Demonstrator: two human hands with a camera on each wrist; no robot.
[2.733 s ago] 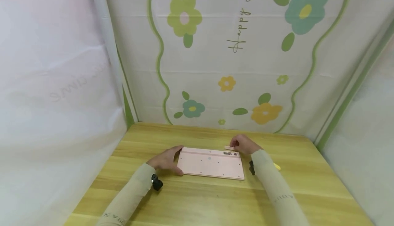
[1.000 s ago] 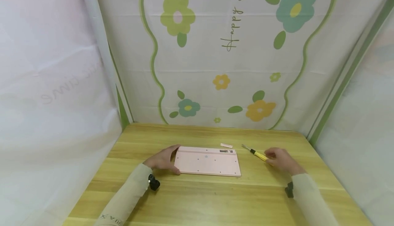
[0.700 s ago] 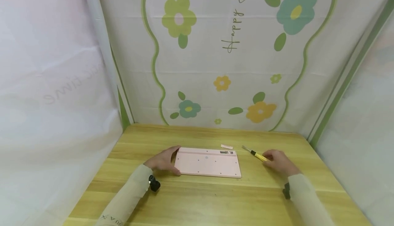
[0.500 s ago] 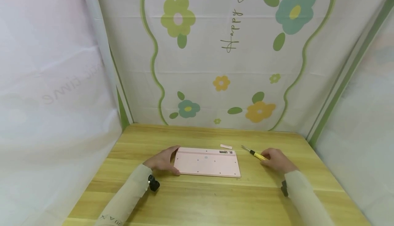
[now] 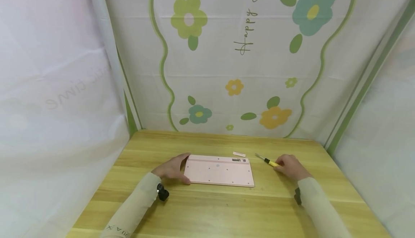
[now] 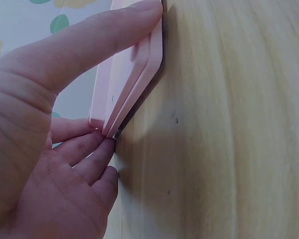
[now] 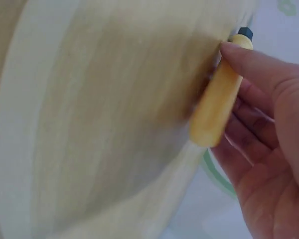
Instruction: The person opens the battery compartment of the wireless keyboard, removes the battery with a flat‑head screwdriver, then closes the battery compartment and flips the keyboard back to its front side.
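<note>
A pink keyboard point(image 5: 223, 175) lies underside up on the wooden table, small screws dotted over its back. My left hand point(image 5: 172, 168) holds its left end, thumb at the near corner and fingers at the far one; the left wrist view shows the thumb over the keyboard's edge point(image 6: 144, 74). To the right, my right hand point(image 5: 290, 167) pinches the yellow handle of a screwdriver point(image 5: 267, 161), whose metal shaft points away and left. In the right wrist view the thumb presses on the handle point(image 7: 214, 107) near its dark collar. The screwdriver's tip is out of that view.
A small pink strip point(image 5: 239, 154), like a battery cover, lies just behind the keyboard's far right corner. Black cameras sit on both wrists. A white flowered cloth point(image 5: 210, 68) hangs behind the table point(image 5: 227, 216), with more cloth at both sides.
My right hand has left the pink strip behind the keyboard and moved right to the screwdriver. It then closed on the handle and shifted slightly left along it. My left hand stays put.
</note>
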